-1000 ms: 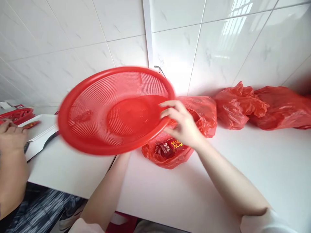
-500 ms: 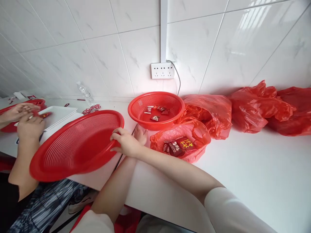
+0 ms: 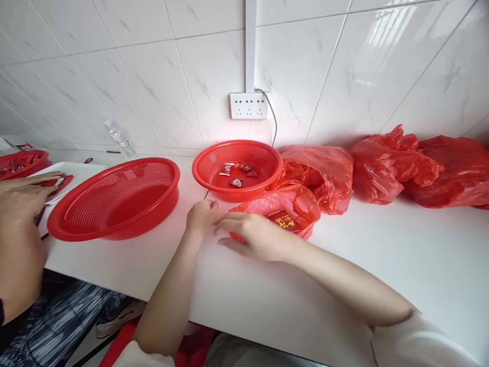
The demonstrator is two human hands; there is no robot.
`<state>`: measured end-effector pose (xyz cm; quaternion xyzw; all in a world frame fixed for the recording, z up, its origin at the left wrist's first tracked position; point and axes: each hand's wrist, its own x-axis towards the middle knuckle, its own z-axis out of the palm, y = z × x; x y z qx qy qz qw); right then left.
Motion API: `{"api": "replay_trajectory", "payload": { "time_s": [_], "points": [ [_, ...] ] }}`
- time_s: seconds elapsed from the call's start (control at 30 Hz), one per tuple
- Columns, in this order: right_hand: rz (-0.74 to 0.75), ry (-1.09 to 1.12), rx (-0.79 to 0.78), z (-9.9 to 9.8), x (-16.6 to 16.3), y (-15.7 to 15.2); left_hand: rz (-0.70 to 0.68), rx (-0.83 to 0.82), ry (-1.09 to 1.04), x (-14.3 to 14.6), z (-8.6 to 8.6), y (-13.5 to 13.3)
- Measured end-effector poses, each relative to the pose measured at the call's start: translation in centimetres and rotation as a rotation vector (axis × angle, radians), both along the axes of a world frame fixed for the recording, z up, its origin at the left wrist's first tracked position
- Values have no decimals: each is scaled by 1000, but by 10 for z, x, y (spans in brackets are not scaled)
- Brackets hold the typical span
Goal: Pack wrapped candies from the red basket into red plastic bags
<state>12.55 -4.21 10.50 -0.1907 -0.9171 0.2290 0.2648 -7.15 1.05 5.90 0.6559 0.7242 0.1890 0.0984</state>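
Observation:
My left hand (image 3: 201,218) is at the table in front of the round red basket (image 3: 237,193). Its fingers are curled closed; what they hold, if anything, is hidden. My right hand (image 3: 254,235) is just to its right, fingers apart and holding nothing. It partly covers an open red plastic bag (image 3: 305,224), where a dark red packet with yellow print (image 3: 283,220) shows. Several small wrapped snacks (image 3: 237,182) lie in the round basket. A larger red basket (image 3: 141,219) sits on the table to the left of my hands, with nothing visible inside.
More red plastic bags (image 3: 389,173) line the wall at the right. At the left, another person's hands (image 3: 23,199) hold a red packet over a white tray (image 3: 86,171), near another red basket (image 3: 42,165). A clear bottle (image 3: 120,140) lies by the wall, left of a power strip (image 3: 249,106).
My right hand has let go of the larger basket, which now rests on the table, and moved right to the open bag. My left hand has drawn slightly left and closed.

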Motion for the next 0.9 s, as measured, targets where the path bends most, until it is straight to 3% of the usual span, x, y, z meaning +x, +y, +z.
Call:
{"api": "replay_trajectory", "payload": {
  "time_s": [0.13, 0.23, 0.33, 0.43, 0.6, 0.7, 0.8, 0.83, 0.9],
  "points": [
    [-556, -357, 79, -1, 78, 21, -152, -69, -13, 22, 20, -25],
    [-866, -736, 57, -17, 109, 45, -191, 43, 156, 49, 26, -46],
    [-883, -834, 9, -36, 119, 60, -178, 55, 338, 65, 22, -58],
    [-827, -818, -12, -51, 119, 65, -171, -65, 449, 66, 11, -57],
    [-802, -799, -54, -62, 119, 73, -265, -128, 375, 57, 7, -50],
    [-781, -774, -122, -44, 128, 75, -315, -9, 21, 50, 22, -46],
    [-769, -648, -148, -3, 147, 64, -290, 236, -432, 42, 51, -38],
    [-779, -548, -143, 12, 154, 58, -270, 334, -545, 39, 63, -35],
    [-820, -137, -110, 41, 163, 44, -268, 499, -690, 37, 88, -29]
  ]
}}
